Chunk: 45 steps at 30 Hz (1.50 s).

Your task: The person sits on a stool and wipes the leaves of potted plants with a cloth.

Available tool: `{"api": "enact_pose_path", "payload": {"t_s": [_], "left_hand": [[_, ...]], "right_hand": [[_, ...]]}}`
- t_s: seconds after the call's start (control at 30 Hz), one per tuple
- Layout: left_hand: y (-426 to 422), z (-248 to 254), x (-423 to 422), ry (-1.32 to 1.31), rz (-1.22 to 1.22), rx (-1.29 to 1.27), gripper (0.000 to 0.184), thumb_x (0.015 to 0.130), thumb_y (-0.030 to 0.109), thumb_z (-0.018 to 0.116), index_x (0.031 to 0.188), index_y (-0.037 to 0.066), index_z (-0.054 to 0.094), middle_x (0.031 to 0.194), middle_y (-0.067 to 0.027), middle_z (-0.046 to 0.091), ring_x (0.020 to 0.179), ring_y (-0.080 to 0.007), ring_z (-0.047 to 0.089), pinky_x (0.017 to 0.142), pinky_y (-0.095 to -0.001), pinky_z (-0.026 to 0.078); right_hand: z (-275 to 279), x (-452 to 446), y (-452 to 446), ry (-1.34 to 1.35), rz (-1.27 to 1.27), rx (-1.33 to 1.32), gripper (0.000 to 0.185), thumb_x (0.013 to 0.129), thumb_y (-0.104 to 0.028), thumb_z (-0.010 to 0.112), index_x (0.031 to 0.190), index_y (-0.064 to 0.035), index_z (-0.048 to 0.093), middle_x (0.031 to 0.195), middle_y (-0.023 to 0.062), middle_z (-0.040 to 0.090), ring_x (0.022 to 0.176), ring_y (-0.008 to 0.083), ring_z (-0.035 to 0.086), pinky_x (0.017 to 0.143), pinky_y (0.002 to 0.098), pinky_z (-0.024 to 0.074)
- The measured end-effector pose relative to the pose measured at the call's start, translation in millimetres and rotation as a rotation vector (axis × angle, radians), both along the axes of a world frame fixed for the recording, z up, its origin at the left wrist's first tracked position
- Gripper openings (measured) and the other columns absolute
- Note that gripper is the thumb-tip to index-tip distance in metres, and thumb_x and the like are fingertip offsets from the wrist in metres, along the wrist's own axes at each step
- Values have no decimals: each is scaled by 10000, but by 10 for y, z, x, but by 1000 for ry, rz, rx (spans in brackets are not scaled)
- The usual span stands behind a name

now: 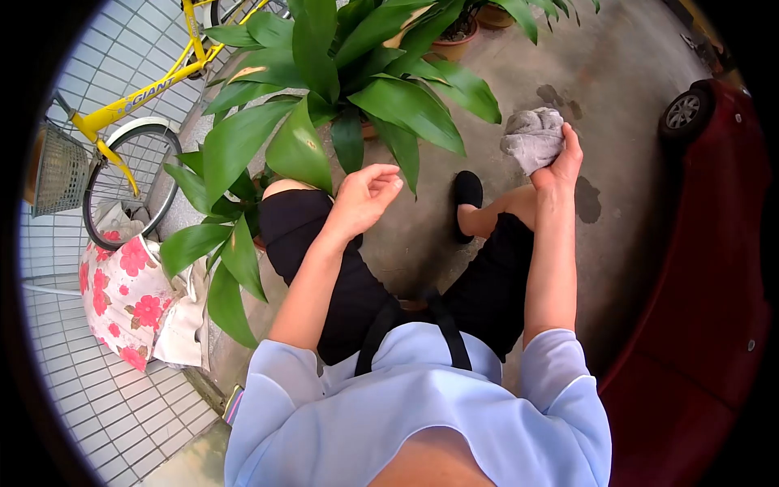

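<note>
The right hand grips a bunched grey cloth in its fingers above the concrete floor; the left hand, loosely half-spread, is near a plant's broad green leaves.

Soft, even daylight fills the scene, brightest on the pale tiled wall and the light blue shirt. The broad green leaves carry a mild sheen. Along its right side the floor falls into dim shadow beside the dark red car, whose lower body loses detail. Wide-angle distortion bows the tile lines and the car, and black vignetting swallows the corners. Folds in the gray cloth look crisp; the far top right is softer.
</note>
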<state>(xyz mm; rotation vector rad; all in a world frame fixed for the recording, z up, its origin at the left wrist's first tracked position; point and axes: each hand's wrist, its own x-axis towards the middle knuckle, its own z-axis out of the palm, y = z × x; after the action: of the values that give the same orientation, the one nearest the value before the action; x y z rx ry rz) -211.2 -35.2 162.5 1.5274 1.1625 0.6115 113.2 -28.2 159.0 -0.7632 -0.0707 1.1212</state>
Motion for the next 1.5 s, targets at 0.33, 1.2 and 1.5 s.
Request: {"api": "enact_pose_path", "payload": {"t_s": [0.33,1.2,1.5], "left_hand": [[1269,-1533,-286,-91,707,-240,764,836,274,658,1427,-25,277,1431,-222,372,1316,-307,374,1068,-386,299],[522,-1328,-247,-640,800,-624,94,884,96,602,909,8,621,860,-72,641,719,-139,592,634,-287,476],[279,-1478,-300,-452,844,-640,137,900,117,579,834,0,606,722,-46,602,570,-95,521,499,-236,396]], "right_hand": [[144,-246,60,-98,200,347,524,849,-256,569,1288,13,472,1287,174,526,1192,352,497,1039,506,374],[-506,-2188,326,-1442,700,-139,300,770,-194,686,966,22,614,971,230,623,873,330,629,775,386,493],[-1316,-2741,854,-1826,917,-316,299,719,-287,717,927,-71,719,943,210,632,903,341,621,803,409,506]]}}
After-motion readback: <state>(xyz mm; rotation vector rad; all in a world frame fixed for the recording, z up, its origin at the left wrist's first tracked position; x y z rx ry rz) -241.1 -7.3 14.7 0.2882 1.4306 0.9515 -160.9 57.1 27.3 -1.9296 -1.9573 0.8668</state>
